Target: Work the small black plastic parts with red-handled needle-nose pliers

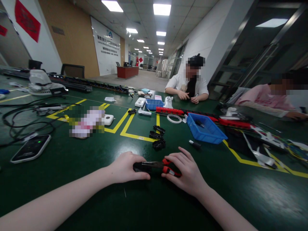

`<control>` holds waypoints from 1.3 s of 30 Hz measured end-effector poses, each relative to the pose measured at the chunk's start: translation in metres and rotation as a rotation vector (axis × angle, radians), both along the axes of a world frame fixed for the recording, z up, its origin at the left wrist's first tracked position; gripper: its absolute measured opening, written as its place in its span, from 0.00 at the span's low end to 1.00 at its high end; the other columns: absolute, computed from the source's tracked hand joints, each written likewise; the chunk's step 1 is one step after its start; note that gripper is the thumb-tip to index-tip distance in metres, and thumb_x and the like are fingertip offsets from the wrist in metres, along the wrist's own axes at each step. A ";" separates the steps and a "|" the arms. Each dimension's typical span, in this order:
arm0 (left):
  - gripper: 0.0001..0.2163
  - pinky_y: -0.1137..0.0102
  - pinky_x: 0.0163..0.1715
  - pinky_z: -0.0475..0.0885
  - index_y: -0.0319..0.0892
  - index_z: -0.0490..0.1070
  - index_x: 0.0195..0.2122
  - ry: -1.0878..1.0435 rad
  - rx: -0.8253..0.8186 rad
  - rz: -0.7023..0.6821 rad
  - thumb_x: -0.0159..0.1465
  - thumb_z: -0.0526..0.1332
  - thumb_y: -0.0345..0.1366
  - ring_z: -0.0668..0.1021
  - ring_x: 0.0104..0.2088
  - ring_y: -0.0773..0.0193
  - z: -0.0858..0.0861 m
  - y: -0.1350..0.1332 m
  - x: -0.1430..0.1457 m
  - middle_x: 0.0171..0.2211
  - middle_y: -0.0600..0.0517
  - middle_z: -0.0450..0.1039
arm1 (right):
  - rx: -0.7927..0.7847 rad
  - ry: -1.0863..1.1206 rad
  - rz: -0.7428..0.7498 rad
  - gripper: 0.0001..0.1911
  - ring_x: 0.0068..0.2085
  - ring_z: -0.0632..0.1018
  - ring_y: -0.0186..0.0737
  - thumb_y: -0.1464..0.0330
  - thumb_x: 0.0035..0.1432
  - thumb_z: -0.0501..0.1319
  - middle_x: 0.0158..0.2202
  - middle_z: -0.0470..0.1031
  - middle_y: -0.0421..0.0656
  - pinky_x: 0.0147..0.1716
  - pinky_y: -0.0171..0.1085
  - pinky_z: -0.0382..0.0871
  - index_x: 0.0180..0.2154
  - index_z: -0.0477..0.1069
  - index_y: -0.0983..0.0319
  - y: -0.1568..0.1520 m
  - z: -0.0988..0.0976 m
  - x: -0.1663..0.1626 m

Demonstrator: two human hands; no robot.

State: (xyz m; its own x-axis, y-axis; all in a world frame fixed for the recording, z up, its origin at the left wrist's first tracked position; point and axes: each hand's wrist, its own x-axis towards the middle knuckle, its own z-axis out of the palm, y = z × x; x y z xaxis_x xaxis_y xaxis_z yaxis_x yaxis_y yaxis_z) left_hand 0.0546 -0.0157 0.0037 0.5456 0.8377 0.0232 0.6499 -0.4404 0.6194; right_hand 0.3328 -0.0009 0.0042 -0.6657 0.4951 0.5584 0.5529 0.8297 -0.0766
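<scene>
My left hand (128, 168) is closed round a small black part (138, 166), mostly covered by my fingers. Red-handled pliers (166, 163) are gripped in my right hand (185, 170), their metal jaws pointing left and reaching the black part. Just beyond my hands, several similar black parts (158, 144) lie in a loose row on the green table (96, 199). A short black cylinder with a silver end (194, 144) rests to their right.
A blue tray (207, 128) with a dark item inside stands at the right. White tape roll (174, 118), red strips (169, 111) and a smaller blue tray (154, 104) lie behind. Phone (31, 149) and black cables (14, 128) occupy the left. Two people sit across the table.
</scene>
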 end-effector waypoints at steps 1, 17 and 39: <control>0.20 0.70 0.31 0.60 0.43 0.79 0.39 0.002 0.002 -0.001 0.62 0.65 0.57 0.77 0.31 0.60 0.000 0.000 0.000 0.33 0.51 0.79 | -0.005 0.000 -0.004 0.22 0.43 0.81 0.47 0.56 0.59 0.68 0.42 0.80 0.47 0.56 0.56 0.68 0.49 0.70 0.61 0.000 0.000 0.000; 0.20 0.70 0.31 0.60 0.43 0.78 0.42 -0.016 0.012 -0.008 0.62 0.66 0.55 0.77 0.33 0.59 0.001 -0.001 -0.001 0.35 0.51 0.80 | -0.072 -0.045 -0.027 0.30 0.42 0.77 0.47 0.68 0.55 0.69 0.46 0.77 0.50 0.39 0.45 0.74 0.58 0.66 0.62 -0.001 -0.005 0.002; 0.21 0.68 0.36 0.60 0.41 0.74 0.31 0.029 0.014 -0.071 0.59 0.67 0.57 0.73 0.31 0.61 0.004 -0.004 0.002 0.28 0.54 0.74 | -0.179 -0.042 -0.019 0.17 0.52 0.78 0.49 0.68 0.50 0.65 0.43 0.80 0.44 0.61 0.55 0.61 0.44 0.71 0.57 -0.004 0.005 0.000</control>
State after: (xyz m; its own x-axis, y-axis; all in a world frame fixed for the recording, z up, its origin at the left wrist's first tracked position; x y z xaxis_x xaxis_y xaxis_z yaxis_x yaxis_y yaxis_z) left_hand 0.0571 -0.0193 0.0075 0.6042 0.7966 0.0179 0.6343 -0.4944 0.5943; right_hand 0.3329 -0.0049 0.0088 -0.6759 0.5970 0.4322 0.5742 0.7941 -0.1991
